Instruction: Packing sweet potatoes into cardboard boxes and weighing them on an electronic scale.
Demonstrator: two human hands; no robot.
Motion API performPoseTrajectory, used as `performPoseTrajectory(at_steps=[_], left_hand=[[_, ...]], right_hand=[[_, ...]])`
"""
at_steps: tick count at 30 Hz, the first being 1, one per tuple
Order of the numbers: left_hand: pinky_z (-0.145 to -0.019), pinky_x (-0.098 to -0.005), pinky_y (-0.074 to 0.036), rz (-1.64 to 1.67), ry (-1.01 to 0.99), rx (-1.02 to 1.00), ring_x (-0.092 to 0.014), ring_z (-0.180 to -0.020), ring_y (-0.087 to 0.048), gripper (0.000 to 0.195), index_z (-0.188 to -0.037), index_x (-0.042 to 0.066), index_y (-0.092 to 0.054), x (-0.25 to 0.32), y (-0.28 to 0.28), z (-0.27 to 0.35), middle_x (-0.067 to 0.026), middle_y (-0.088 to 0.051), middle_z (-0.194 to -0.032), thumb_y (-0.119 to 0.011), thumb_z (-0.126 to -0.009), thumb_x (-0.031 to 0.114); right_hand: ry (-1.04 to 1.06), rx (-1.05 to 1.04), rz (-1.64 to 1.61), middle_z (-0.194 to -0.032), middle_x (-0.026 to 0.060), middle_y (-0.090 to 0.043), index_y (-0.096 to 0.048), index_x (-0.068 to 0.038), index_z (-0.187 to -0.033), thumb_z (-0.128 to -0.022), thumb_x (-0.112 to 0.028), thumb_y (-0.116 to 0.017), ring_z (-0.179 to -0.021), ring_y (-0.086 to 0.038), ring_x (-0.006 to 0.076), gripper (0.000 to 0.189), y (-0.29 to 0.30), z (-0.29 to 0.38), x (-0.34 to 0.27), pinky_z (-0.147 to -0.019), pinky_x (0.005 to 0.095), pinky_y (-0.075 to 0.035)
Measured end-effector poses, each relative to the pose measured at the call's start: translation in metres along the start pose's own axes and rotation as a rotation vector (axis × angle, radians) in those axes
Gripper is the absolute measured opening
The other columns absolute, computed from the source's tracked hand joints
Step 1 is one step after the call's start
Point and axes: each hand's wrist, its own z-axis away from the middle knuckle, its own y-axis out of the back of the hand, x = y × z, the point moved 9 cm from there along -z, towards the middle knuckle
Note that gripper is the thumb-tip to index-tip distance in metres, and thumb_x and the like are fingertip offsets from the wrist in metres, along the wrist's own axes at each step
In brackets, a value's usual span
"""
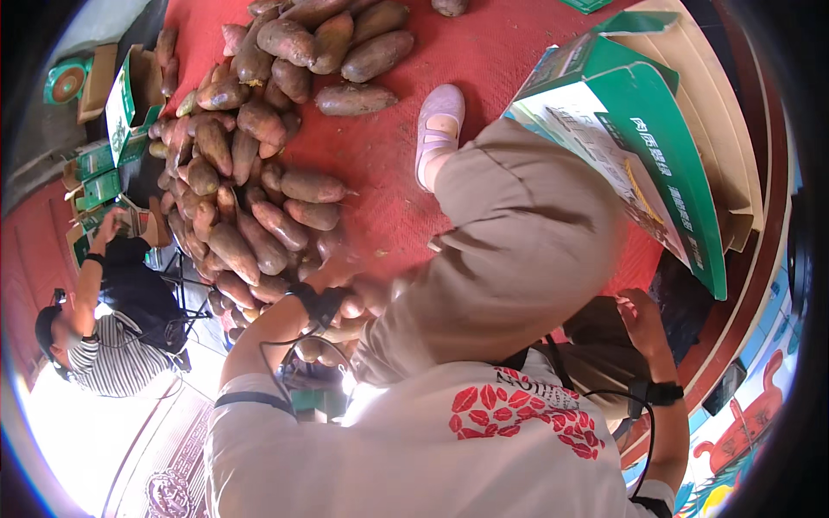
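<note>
A large heap of sweet potatoes [246,213] with reddish-brown skins lies on a red mat [388,162]. My left hand [337,265] reaches to the near right side of this heap. It is blurred, and whether its fingers grip a sweet potato cannot be made out. On the other side, my right hand [641,320] is raised beside my right leg, fingers loosely bent, with nothing seen in it. Near it stands a green and white cardboard box [647,149], tilted, its flaps raised and printed writing on its side.
My bent leg in brown trousers [511,239] and a lilac shoe [442,116] come between heap and box. At the left, a person in a striped shirt [120,353] handles things by more green boxes [97,188]. Another open carton [133,107] stands beyond the heap.
</note>
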Motion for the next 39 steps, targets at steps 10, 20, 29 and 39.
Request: performPoseTrajectory(at_steps=[10,20,29,39], left_hand=[[-0.082,-0.0359,-0.049,-0.499,0.066,-0.125,-0.028,-0.098,-0.060,0.068,-0.116,-0.002,-0.056,-0.139,-0.028,-0.088,-0.0176,-0.061,-0.109,-0.080,-0.065,0.036],[-0.085,-0.0394,-0.048,-0.619,0.279,-0.393,-0.032,-0.104,-0.058,0.087,-0.124,-0.004,-0.044,-0.109,-0.100,-0.087,-0.0231,-0.057,-0.116,-0.081,-0.059,0.041],[-0.085,-0.0404,-0.049,-0.649,0.237,0.008,-0.034,-0.104,-0.058,0.095,-0.127,-0.004,-0.038,-0.104,-0.101,-0.095,-0.0236,-0.056,-0.115,-0.081,-0.057,0.043],[-0.083,-0.0405,-0.049,-0.607,0.016,0.360,-0.033,-0.099,-0.059,0.083,-0.116,0.000,-0.041,0.051,-0.003,-0.061,-0.0218,-0.058,-0.108,-0.082,-0.055,0.038]], right_hand=[[0.028,0.203,0.094,-0.087,0.0147,-0.061,-0.060,-0.003,-0.097,-0.085,0.001,-0.056,-0.074,-0.061,0.0261,0.013,0.028,0.021,-0.041,-0.062,0.0310,-0.048],[-0.003,0.124,0.098,-0.088,0.0145,-0.061,-0.060,-0.003,-0.097,-0.085,0.003,-0.055,-0.075,-0.062,0.0250,0.014,0.035,0.020,-0.056,-0.062,0.0311,-0.050],[-0.010,0.164,0.027,-0.085,0.0118,-0.061,-0.060,-0.002,-0.097,-0.086,0.002,-0.056,-0.071,-0.060,0.0207,0.012,0.041,0.025,-0.035,-0.062,0.0296,-0.049],[0.209,0.338,0.283,-0.081,0.0131,-0.059,-0.059,-0.003,-0.093,-0.077,0.008,-0.057,-0.069,-0.059,0.0299,0.019,0.065,0.024,-0.105,-0.060,0.0351,-0.048]])
